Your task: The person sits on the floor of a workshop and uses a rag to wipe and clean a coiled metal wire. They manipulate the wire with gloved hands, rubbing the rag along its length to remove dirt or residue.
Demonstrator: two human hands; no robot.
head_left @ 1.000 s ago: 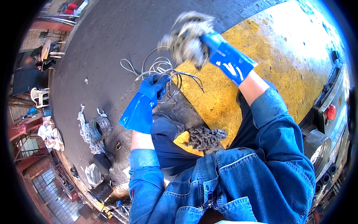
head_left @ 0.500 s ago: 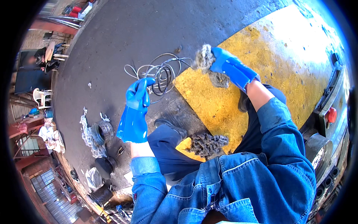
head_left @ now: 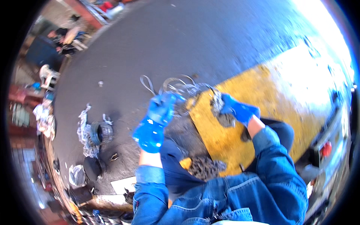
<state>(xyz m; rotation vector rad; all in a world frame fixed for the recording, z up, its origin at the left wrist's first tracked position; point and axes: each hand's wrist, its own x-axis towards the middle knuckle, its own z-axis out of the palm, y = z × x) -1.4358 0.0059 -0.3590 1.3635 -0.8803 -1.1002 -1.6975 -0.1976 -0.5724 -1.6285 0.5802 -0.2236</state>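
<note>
My left hand [head_left: 155,118], in a blue rubber glove, is closed on a coil of wire cable [head_left: 176,83]. The loops spread out above and beyond its fingers, blurred by motion. To the right, my gloved right hand [head_left: 240,109] grips a wad of grey waste yarn [head_left: 226,119]. One end of the cable runs from the coil to this wad and seems to pass into it; the wad hides the exact contact. Below, between my legs, lies a heap of darker waste yarn [head_left: 206,167].
A yellow metal plate [head_left: 262,93] lies on the dark floor [head_left: 123,41]. At left stand a ribbed metal ring [head_left: 107,132], a pale rag strand [head_left: 84,125] and a clear plastic bag [head_left: 77,175]. Farther off are a white chair [head_left: 48,77] and a seated person [head_left: 65,39].
My view has turned and blurred. In it, my right hand with the waste yarn sits lower, and my left hand is farther right and nearer to it. Both keep their hold.
</note>
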